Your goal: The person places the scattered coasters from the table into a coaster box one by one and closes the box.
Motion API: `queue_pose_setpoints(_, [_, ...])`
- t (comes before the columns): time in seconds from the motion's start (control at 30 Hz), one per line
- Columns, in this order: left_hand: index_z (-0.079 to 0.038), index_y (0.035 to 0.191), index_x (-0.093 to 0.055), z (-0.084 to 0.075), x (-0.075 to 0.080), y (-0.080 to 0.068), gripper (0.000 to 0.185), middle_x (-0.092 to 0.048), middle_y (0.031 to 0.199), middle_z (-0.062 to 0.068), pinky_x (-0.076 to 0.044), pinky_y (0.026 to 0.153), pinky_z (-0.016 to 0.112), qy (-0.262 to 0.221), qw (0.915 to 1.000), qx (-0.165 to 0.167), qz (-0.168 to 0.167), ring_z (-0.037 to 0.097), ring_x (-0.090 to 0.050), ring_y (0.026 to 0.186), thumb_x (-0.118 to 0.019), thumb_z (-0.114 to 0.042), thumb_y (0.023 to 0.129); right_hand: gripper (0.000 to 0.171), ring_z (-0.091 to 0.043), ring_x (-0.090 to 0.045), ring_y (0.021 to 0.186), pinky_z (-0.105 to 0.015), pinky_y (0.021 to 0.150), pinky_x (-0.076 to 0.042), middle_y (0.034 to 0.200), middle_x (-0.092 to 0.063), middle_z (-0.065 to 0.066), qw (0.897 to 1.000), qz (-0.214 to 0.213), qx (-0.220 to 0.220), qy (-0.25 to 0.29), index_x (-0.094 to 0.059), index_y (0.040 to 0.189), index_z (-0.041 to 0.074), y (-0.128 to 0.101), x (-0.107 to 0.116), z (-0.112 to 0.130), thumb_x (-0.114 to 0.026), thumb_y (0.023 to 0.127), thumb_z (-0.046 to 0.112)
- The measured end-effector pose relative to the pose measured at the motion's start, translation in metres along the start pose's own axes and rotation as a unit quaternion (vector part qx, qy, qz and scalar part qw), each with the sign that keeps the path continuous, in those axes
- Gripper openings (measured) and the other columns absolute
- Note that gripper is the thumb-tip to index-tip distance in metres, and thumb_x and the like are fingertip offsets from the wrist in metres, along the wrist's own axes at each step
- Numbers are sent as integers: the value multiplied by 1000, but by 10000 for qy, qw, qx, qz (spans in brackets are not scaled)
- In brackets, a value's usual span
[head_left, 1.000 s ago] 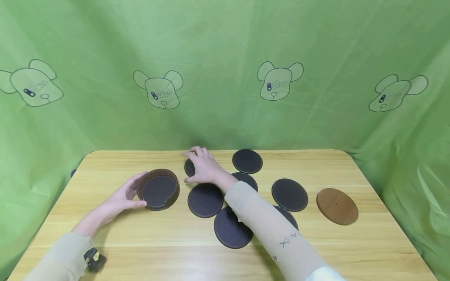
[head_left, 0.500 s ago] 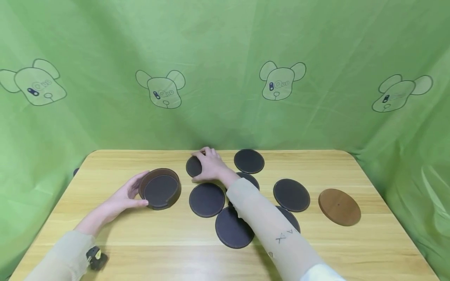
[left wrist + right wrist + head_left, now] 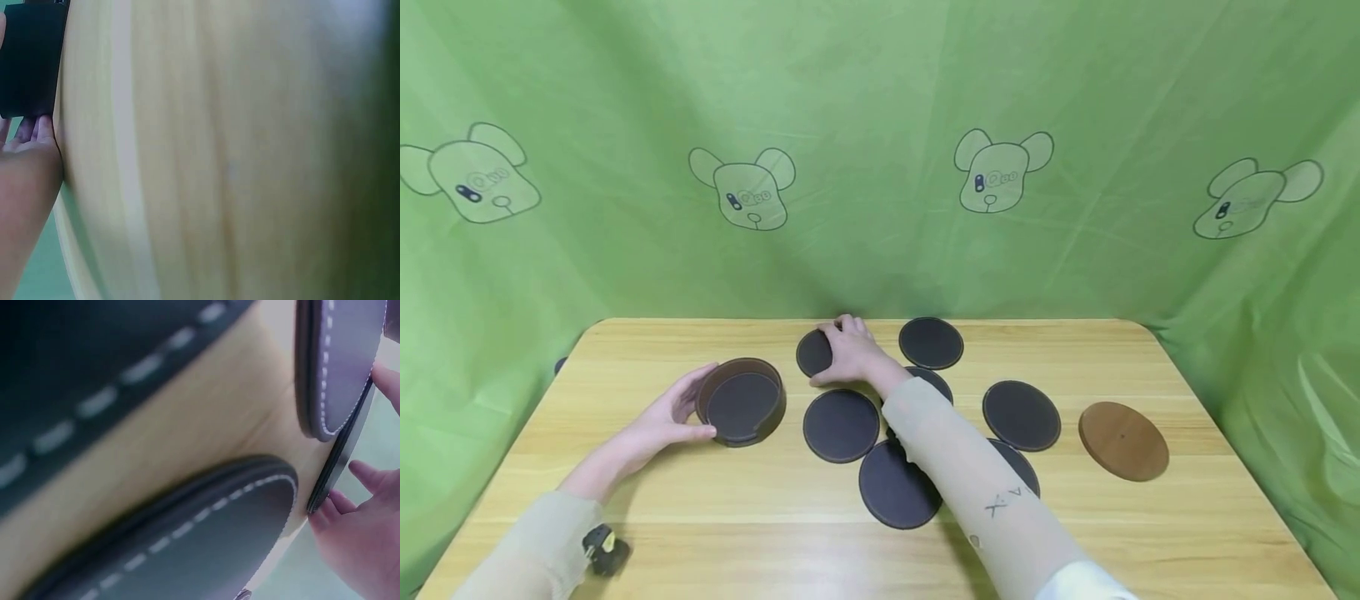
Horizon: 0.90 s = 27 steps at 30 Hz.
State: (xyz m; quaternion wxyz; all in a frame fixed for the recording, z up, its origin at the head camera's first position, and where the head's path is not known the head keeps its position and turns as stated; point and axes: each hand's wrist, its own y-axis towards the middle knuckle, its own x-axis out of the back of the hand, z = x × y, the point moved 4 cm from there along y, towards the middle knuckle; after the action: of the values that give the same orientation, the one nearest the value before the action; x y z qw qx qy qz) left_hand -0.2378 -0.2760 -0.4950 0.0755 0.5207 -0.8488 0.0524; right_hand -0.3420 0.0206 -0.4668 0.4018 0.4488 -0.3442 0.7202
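Observation:
My left hand [image 3: 666, 417] holds a round brown coaster holder [image 3: 773, 427] from its left side, thumb at the front and fingers behind. A dark disc lies inside the holder. At the back of the table, my right hand [image 3: 853, 354] spans a dark round coaster [image 3: 812, 355], thumb on the near edge and fingers at the far edge. The right wrist view shows the fingertips against that coaster's rim [image 3: 344, 450]. In the left wrist view, the holder's dark wall [image 3: 31, 62] sits in front of the fingers.
Several dark stitched coasters lie flat, including one [image 3: 841, 426] nearest the holder, one [image 3: 931, 342] at the back and one [image 3: 1021, 415] farther right. My right forearm covers parts of others. A brown wooden disc [image 3: 1123, 442] lies at far right. Green cloth [image 3: 865, 275] hangs behind the table.
My right hand has shifted slightly right over the back coaster, and its thumb and fingers have drawn in to the coaster's edge. The left hand and holder stay in place.

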Motion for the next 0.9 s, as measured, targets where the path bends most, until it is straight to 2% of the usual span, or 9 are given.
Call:
queue_pose_setpoints(0.13, [3,167,-16,-1,0,-1,102,-17,169,37,-33,108,-1,-5,10000,12,-13,-16,-45,134,-78,5,87,98,-36,-35,145,-51,120,-38,160,-39,-19,9997,-3,-45,-229,-43,162,17,1,-1,2,-87,81,51])
queue_pose_setpoints(0.3, [4,167,-15,-1,0,-1,102,-17,169,38,-33,108,-1,-17,10000,14,-27,-16,-46,134,-78,6,87,100,-33,-39,139,-49,112,-40,154,-43,-17,9988,-13,-80,-490,-43,163,19,2,-3,5,-86,79,53])
queue_pose_setpoints(0.57, [2,168,-15,-1,0,0,102,-16,171,35,-32,108,-1,14,10000,98,10,-18,-42,133,-78,4,87,103,-32,-40,133,-46,107,-41,148,-45,-17,9977,-54,-75,-678,-44,162,18,2,-2,7,-86,75,52])
queue_pose_setpoints(0.63, [1,168,-15,0,0,0,102,-16,172,33,-32,108,-1,76,9999,139,5,-14,-41,137,-78,3,87,103,-33,-40,133,-46,107,-41,148,-45,-18,9979,-54,-76,-641,-44,162,17,1,-1,7,-87,75,52])
queue_pose_setpoints(0.77, [-1,168,-15,2,1,-1,102,-16,173,32,-32,108,-1,201,9995,227,0,8,-37,153,-78,1,88,102,-34,-39,135,-47,108,-42,148,-45,-19,9986,-110,-42,-519,-45,161,16,-1,2,7,-87,74,50])
queue_pose_setpoints(0.87, [-1,169,-15,3,1,-1,102,-16,174,30,-32,108,-2,236,9993,290,-6,11,-35,155,-78,-1,89,100,-34,-39,135,-47,108,-42,147,-45,-19,9989,-194,18,-416,-46,160,15,-2,6,7,-87,75,49])
queue_pose_setpoints(0.9, [-2,169,-15,3,2,0,102,-16,174,30,-31,108,-2,230,9993,307,-22,5,-36,152,-79,-1,88,100,-34,-39,134,-47,108,-42,147,-45,-19,9989,-221,44,-409,-46,160,15,-2,7,7,-86,75,49])
